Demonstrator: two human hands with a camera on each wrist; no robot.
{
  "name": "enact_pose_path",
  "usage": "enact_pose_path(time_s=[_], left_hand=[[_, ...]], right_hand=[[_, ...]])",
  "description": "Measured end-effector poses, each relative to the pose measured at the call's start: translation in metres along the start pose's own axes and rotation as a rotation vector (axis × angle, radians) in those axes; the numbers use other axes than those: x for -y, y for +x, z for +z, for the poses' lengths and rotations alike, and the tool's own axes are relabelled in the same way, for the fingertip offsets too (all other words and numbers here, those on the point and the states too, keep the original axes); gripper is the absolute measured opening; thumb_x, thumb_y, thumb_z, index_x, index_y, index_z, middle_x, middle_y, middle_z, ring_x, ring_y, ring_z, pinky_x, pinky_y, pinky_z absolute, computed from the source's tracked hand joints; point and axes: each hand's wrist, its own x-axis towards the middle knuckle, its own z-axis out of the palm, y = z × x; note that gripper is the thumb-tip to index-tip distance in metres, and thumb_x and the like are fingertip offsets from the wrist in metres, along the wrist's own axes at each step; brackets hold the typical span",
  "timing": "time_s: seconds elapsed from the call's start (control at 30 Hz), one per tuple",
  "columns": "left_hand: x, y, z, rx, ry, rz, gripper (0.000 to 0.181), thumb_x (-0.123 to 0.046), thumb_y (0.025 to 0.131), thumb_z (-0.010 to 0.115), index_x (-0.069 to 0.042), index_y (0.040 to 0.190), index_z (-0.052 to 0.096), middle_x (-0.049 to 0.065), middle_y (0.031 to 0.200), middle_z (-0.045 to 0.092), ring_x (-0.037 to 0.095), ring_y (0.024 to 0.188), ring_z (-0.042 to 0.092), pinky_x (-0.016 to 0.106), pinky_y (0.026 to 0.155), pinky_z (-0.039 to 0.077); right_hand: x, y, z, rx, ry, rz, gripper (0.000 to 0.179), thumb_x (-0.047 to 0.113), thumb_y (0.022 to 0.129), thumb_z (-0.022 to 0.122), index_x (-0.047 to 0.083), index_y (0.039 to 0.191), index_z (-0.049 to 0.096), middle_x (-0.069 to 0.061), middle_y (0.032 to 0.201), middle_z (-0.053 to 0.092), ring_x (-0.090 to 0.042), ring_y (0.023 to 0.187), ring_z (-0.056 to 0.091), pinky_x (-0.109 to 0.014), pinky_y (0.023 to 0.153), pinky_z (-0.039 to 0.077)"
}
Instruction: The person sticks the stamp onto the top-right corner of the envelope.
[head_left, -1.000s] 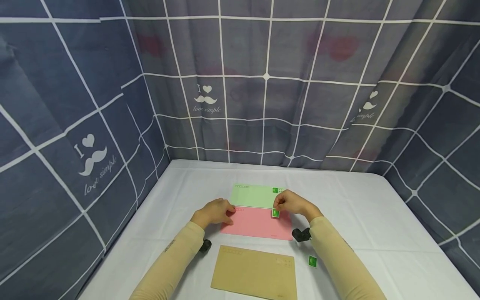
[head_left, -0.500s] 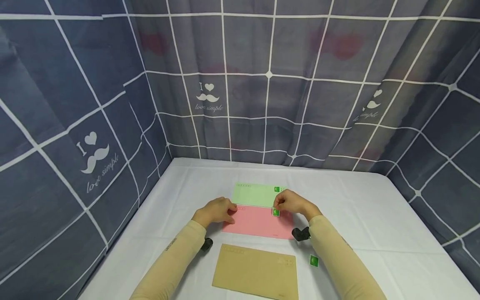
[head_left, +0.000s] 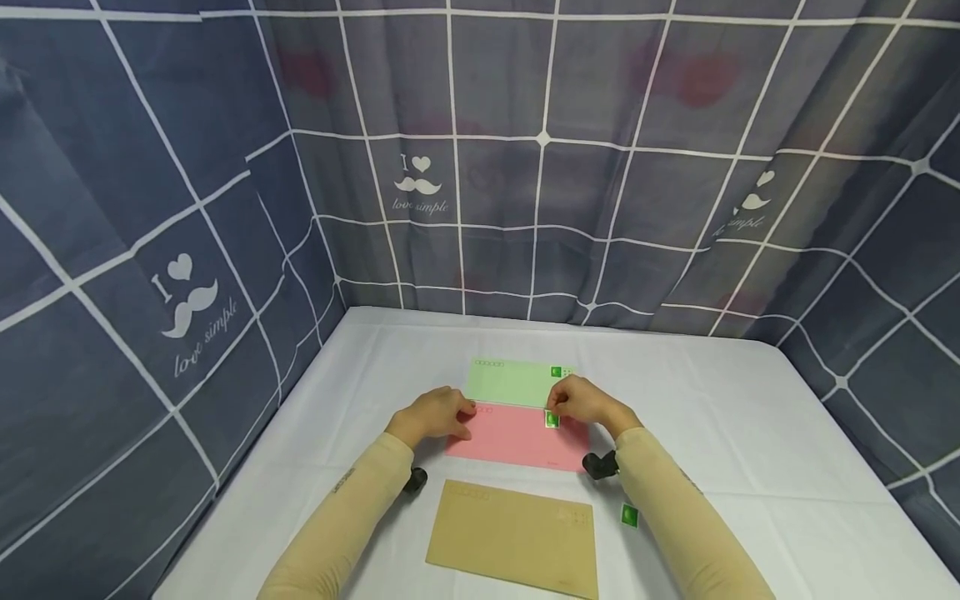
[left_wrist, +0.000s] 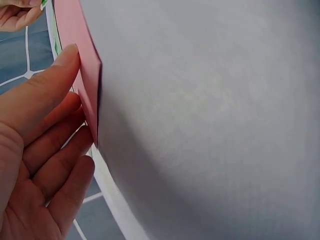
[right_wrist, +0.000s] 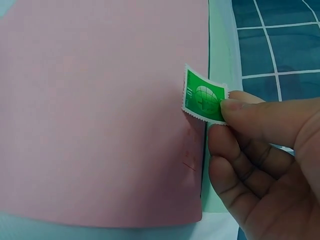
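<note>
In the head view my left hand (head_left: pixel 435 414) rests at the left end of a pink envelope (head_left: pixel 510 437). The left wrist view shows its thumb (left_wrist: pixel 67 56) pressing on the pink paper, with the other fingertips right along it, loosely bent. My right hand (head_left: pixel 585 402) pinches a green stamp (right_wrist: pixel 204 96) by one edge between thumb and index finger. This stamp has a white perforated border and hangs tilted close over the pink envelope's upper right corner, its shadow falling on the paper. Behind lies a light green envelope (head_left: pixel 506 382) with a green stamp at its upper right.
A tan envelope (head_left: pixel 513 537) lies in front of the pink one. Another green stamp (head_left: pixel 629 516) lies on the white tablecloth (head_left: pixel 720 433) by my right forearm. Dark checked curtains (head_left: pixel 495 183) surround the table at the back and both sides.
Both hands keep nearly the same place, and the stamp stays over the pink envelope's corner. The head view has shifted slightly, so the table sits a little higher.
</note>
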Motion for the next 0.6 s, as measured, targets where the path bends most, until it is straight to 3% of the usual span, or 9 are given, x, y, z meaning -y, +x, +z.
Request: enact_pose_path(time_s=[0.6], left_hand=[[0.0001,-0.0007,0.0005,-0.015,0.004,0.018,0.048,-0.029,0.081,0.084,-0.014,0.125,0.072,0.002,0.135,0.067,0.023,0.124,0.057,0.039,0.11,0.046]], right_hand=[[-0.0026,-0.0023,0.0078,-0.042,-0.018,0.039,0.013,-0.007,0.085,0.066,0.003,0.083,0.073,-0.003,0.076,0.067,-0.011,0.064,0.05,-0.023,0.058,0.043]])
